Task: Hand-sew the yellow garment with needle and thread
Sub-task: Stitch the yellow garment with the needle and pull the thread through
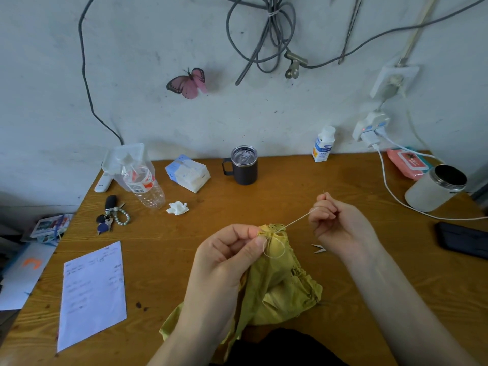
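The yellow garment (280, 283) lies bunched on the wooden table (184, 260) near its front edge. My left hand (227, 257) pinches the garment's top edge between thumb and forefinger. My right hand (335, 225) is raised to the right, fingers closed on the needle (324, 192), whose tip pokes up above the fingers. A pale thread (297, 220) runs taut from the garment's top to my right hand, and a slack loop of it hangs over the fabric below my left thumb.
Small snips (319, 248) lie right of the garment. A dark phone (462, 240), a white jar (435, 187) and a white cable sit at the right. Behind are a dark mug (241, 165), tissue pack, plastic bottle (144, 186), keys (111, 215); paper (92, 294) at the left.
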Demonstrator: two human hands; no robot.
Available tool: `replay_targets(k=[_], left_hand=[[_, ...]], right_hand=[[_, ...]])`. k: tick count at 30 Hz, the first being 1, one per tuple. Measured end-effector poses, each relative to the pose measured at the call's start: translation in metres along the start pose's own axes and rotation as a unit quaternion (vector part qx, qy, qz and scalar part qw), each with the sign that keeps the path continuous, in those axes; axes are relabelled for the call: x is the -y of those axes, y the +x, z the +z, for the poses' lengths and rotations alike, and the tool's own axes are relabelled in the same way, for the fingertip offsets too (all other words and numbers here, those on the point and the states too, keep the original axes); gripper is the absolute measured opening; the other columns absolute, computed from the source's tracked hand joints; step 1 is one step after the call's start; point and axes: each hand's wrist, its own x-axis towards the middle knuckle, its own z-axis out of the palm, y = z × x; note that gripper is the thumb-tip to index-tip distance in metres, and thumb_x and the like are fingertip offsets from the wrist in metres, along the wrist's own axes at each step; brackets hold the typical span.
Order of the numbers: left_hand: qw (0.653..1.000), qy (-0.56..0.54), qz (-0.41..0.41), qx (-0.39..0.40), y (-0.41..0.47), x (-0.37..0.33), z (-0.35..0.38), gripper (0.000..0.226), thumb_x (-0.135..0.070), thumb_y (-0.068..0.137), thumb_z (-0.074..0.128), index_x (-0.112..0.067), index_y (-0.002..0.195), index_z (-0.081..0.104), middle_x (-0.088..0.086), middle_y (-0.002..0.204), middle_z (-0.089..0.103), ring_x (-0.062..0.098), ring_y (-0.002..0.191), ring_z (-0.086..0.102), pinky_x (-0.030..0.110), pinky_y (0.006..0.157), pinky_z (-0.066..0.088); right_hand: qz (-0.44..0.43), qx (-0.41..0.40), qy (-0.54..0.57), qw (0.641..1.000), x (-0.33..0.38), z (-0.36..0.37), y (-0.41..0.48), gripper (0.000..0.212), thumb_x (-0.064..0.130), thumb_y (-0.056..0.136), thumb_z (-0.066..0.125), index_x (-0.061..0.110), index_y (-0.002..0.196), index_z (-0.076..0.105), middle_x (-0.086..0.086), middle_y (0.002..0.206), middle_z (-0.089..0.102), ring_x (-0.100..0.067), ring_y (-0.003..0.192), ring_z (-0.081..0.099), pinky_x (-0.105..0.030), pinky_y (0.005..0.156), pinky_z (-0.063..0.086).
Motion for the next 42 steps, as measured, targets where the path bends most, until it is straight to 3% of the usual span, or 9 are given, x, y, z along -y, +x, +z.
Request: replay_targets(k=[10,18,24,31,35,37,39,42], left_hand=[[1.000,0.013,0.022,0.003,-0.005,-0.007,-0.001,0.001,-0.020,0.070,0.076,-0.021,0.070,0.076,0.001,0.064,0.070,0.008,0.060,0.065,0.018,0.056,0.052],[0.999,0.034,0.030,-0.010,-0.008,-0.010,-0.004,0.020,-0.036,0.059,0.074,-0.021,0.073,0.076,0.001,0.067,0.071,0.008,0.063,0.065,0.020,0.058,0.053],[0.998,0.051,0.025,0.005,-0.010,-0.012,-0.005,0.015,-0.031,0.066,0.077,-0.020,0.076,0.076,0.002,0.069,0.072,0.010,0.064,0.066,0.021,0.058,0.054],[0.995,0.090,0.050,-0.004,-0.014,-0.014,-0.001,0.021,-0.040,0.063,0.071,-0.026,0.077,0.075,0.000,0.071,0.073,0.007,0.066,0.068,0.018,0.058,0.053],[0.994,0.093,0.063,-0.011,-0.015,-0.016,0.001,0.021,-0.041,0.060,0.070,-0.027,0.076,0.075,0.000,0.070,0.073,0.007,0.065,0.067,0.016,0.057,0.052],[0.993,0.099,0.067,-0.014,-0.015,-0.016,0.000,0.021,-0.042,0.060,0.069,-0.029,0.075,0.074,-0.001,0.070,0.073,0.006,0.065,0.067,0.016,0.057,0.052],[0.992,0.105,0.067,-0.016,-0.015,-0.016,0.000,0.021,-0.042,0.060,0.069,-0.030,0.076,0.074,-0.001,0.069,0.073,0.006,0.065,0.067,0.016,0.058,0.053],[0.991,0.116,0.067,-0.013,-0.016,-0.016,0.001,0.020,-0.041,0.061,0.068,-0.030,0.076,0.072,-0.001,0.065,0.070,0.007,0.063,0.065,0.018,0.058,0.054]], right_hand=[[-0.023,-0.046,0.001,0.999,0.005,-0.014,0.014,0.028,0.016,0.100,0.036,0.011,0.074,0.045,0.006,0.050,0.033,-0.005,0.038,0.031,-0.014,0.037,0.033],[-0.045,-0.079,0.014,0.996,0.013,-0.027,0.021,0.026,0.016,0.099,0.038,0.011,0.075,0.046,0.006,0.052,0.033,-0.005,0.038,0.031,-0.014,0.036,0.033],[-0.054,-0.093,0.007,0.994,0.015,-0.032,0.021,0.025,0.017,0.099,0.038,0.011,0.076,0.046,0.007,0.055,0.033,-0.004,0.041,0.031,-0.014,0.038,0.033],[-0.074,-0.002,-0.096,0.993,0.000,-0.011,-0.005,0.019,0.010,0.096,0.040,0.009,0.079,0.048,0.004,0.053,0.037,-0.007,0.043,0.034,-0.017,0.040,0.037],[-0.130,0.048,-0.161,0.977,-0.005,0.005,-0.020,0.020,0.007,0.095,0.040,0.009,0.078,0.051,0.004,0.052,0.038,-0.007,0.043,0.035,-0.018,0.041,0.037],[-0.172,0.087,-0.242,0.951,-0.007,0.009,-0.030,0.021,0.006,0.095,0.041,0.011,0.079,0.053,0.004,0.053,0.040,-0.008,0.045,0.037,-0.019,0.043,0.038],[-0.227,0.153,-0.364,0.891,-0.011,0.014,-0.045,0.022,0.008,0.094,0.043,0.014,0.079,0.058,0.005,0.055,0.043,-0.009,0.049,0.040,-0.020,0.048,0.040],[-0.327,0.249,-0.552,0.725,-0.019,0.023,-0.067,0.015,0.017,0.090,0.050,0.020,0.084,0.062,0.004,0.059,0.050,-0.006,0.056,0.049,-0.017,0.055,0.044]])
